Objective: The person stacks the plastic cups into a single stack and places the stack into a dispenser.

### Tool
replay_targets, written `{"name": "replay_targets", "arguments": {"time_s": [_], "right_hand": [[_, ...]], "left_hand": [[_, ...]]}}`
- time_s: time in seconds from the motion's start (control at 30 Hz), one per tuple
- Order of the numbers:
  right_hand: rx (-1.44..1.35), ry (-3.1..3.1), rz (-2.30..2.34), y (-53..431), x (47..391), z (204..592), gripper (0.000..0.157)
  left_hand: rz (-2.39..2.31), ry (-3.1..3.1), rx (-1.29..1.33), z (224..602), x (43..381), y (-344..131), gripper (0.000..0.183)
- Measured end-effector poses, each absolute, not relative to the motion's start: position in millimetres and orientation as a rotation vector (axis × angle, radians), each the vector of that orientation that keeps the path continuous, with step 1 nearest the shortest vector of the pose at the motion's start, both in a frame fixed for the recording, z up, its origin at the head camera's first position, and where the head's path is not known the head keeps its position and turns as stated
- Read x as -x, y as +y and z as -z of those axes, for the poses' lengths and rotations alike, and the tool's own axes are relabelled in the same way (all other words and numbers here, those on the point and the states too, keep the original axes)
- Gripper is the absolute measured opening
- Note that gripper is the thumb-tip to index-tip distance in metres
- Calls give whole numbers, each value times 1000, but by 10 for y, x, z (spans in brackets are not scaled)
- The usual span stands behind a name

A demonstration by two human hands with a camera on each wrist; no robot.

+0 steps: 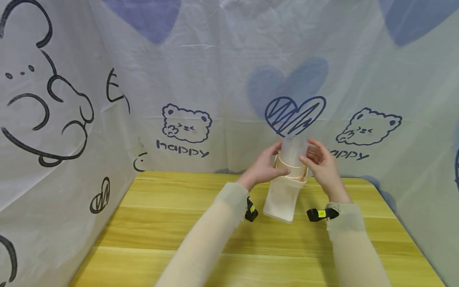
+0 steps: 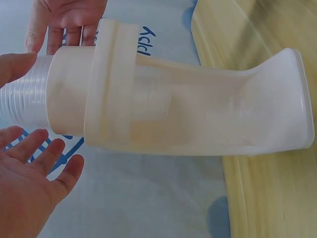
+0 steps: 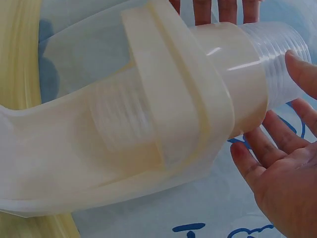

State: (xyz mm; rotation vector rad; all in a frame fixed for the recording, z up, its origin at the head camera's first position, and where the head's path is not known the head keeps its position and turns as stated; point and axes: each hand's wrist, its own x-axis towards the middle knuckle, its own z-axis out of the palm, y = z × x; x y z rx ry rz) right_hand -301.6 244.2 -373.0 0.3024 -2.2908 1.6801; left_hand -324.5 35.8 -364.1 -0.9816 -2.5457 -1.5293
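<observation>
A pale cream cup dispenser (image 1: 283,197) stands on the table, its flat base towards me. A stack of clear plastic cups (image 1: 294,149) rises out of its collar, and the lower cups show through the body in both wrist views. On one side, my left hand (image 1: 263,165) has its thumb across the stack and index finger at its edge; the other fingers are spread. From the opposite side my right hand (image 1: 324,167) pinches the clear cups (image 3: 280,59) between thumb and fingers. The collar (image 2: 72,91) sits just below both hands.
The wood-grain table (image 1: 161,223) carries the dispenser near its back edge. White cloth (image 1: 222,79) with bear and heart drawings hangs behind and along the sides. A black wrist camera (image 1: 251,211) is strapped at my left cuff, another camera (image 1: 319,214) at my right.
</observation>
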Motion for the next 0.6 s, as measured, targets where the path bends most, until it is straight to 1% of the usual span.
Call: {"name": "replay_targets", "arguments": {"time_s": [0.3, 0.5, 0.6], "right_hand": [[-320, -2298, -1659, 2465, 3026, 3821, 66], [-313, -2289, -1642, 2465, 3033, 3844, 57], [-270, -2308, -1598, 2450, 3041, 3839, 57]], "left_hand": [[1438, -2643, 872, 3679, 3209, 404, 80], [1462, -2638, 806, 3693, 3214, 447, 68], [1504, -2612, 772, 3683, 3213, 461, 66]]}}
